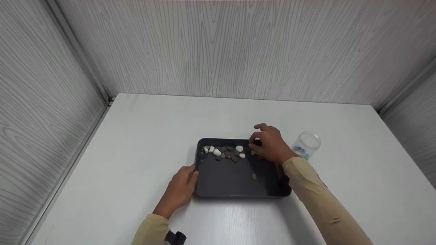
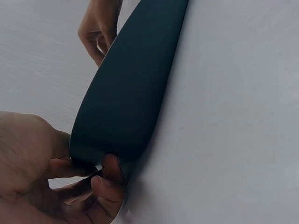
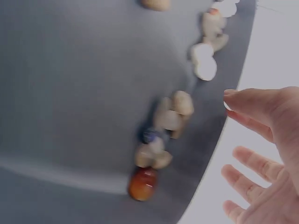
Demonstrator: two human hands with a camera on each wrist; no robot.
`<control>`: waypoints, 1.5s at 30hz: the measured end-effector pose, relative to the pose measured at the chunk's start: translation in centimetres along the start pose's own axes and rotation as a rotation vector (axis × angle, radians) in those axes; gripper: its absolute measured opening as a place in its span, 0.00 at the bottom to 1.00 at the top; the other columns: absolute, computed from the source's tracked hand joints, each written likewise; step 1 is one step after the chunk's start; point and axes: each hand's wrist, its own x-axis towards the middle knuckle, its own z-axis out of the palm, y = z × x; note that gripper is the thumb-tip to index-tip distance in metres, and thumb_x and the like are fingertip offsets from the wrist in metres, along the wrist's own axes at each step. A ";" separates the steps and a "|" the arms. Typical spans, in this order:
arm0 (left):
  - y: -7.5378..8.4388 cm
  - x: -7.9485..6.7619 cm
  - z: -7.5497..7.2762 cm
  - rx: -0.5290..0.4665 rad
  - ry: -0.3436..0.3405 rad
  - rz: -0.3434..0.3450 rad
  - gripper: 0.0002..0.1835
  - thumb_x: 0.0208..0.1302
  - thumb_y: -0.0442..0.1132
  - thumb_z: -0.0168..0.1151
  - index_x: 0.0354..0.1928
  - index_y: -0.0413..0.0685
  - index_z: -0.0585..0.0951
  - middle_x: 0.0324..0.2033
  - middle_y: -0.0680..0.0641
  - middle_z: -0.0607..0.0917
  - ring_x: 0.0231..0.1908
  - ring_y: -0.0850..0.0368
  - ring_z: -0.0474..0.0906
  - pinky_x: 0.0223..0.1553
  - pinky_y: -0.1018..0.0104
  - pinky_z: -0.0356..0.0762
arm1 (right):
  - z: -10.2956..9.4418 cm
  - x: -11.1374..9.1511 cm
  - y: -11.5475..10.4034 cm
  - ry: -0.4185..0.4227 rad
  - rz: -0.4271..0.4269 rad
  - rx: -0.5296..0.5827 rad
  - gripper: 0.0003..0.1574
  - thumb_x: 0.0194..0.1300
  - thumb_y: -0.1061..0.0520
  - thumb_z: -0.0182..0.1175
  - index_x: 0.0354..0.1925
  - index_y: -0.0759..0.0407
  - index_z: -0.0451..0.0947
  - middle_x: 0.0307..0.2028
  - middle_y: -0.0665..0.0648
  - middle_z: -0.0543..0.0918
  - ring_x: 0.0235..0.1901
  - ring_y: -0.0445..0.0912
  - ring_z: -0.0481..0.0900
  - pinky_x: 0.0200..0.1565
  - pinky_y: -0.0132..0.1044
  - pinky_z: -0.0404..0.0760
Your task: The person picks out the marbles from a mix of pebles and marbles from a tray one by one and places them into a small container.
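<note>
A dark rectangular tray (image 1: 224,182) lies on the white table, with pebbles along its far side. My left hand (image 1: 180,187) grips the tray's left side; in the left wrist view its fingers curl round a corner. My right hand (image 1: 270,146) is at the tray's far right edge, thumb and index tips close together. Whether they pinch a small pebble cannot be made out. Its other fingers are spread. White pebbles (image 1: 217,152) mix with grey and brown ones. In the right wrist view a glossy orange-brown pebble (image 3: 143,184) ends the row. One pebble (image 1: 254,177) lies apart.
Right of the tray, behind my right forearm, stands a clear jar (image 1: 310,141) with bluish pieces inside. White tabletop (image 1: 146,136) surrounds the tray. Wood-grained panels rise at the back (image 1: 218,51) and at both sides.
</note>
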 end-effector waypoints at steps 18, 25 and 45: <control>-0.1 0.1 0.2 -0.002 -0.006 -0.028 0.24 0.81 0.38 0.47 0.72 0.32 0.67 0.59 0.37 0.77 0.66 0.37 0.70 0.66 0.40 0.65 | -6.4 -2.5 2.4 0.202 0.012 -0.033 0.07 0.63 0.63 0.71 0.39 0.65 0.86 0.61 0.73 0.75 0.59 0.68 0.73 0.61 0.66 0.66; 0.0 0.2 0.2 0.000 -0.009 -0.027 0.24 0.81 0.38 0.47 0.72 0.31 0.67 0.58 0.36 0.78 0.65 0.38 0.70 0.66 0.40 0.65 | -8.2 -4.0 3.9 0.219 0.077 -0.015 0.05 0.64 0.65 0.69 0.39 0.66 0.86 0.61 0.75 0.74 0.59 0.71 0.72 0.61 0.71 0.62; 0.0 0.1 0.2 -0.027 -0.005 -0.001 0.24 0.80 0.37 0.48 0.71 0.32 0.68 0.56 0.37 0.79 0.63 0.39 0.73 0.65 0.40 0.67 | -9.9 -8.0 8.0 0.222 0.209 -0.008 0.09 0.67 0.62 0.66 0.41 0.69 0.85 0.60 0.78 0.72 0.63 0.72 0.66 0.62 0.78 0.53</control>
